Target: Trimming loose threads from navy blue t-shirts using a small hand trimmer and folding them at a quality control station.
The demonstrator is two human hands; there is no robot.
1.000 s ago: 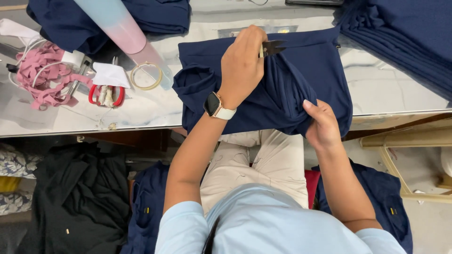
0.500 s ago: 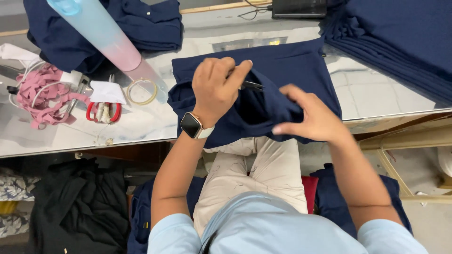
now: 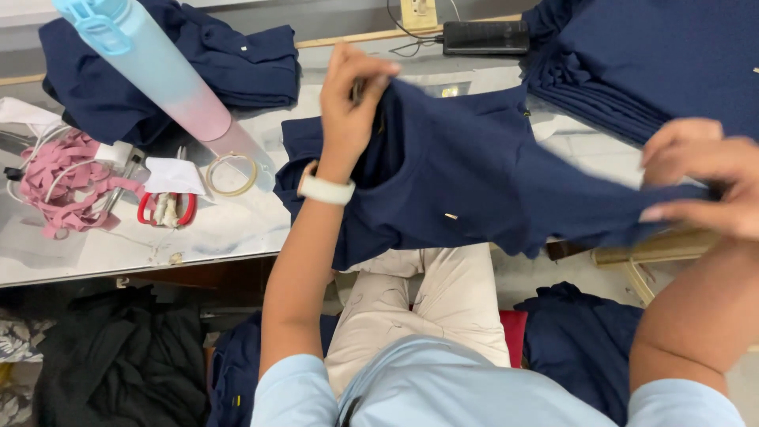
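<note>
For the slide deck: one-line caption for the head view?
Left hand and right hand stretch a navy garment above the worktable.

A pale, glossy table (image 3: 237, 229) carries the things. At its far left lies a heap of navy cloth (image 3: 142, 71), and a tall bottle (image 3: 150, 67) — blue fading to pink — stands before it. Near the left edge sits a tangle of pink ribbon (image 3: 59, 186), with red-handled scissors (image 3: 164, 212) and a yellowish ring (image 3: 231, 174) just beside. A stack of folded navy garments (image 3: 656, 63) fills the far right corner — a black power bank (image 3: 485, 36) lies near it.
</note>
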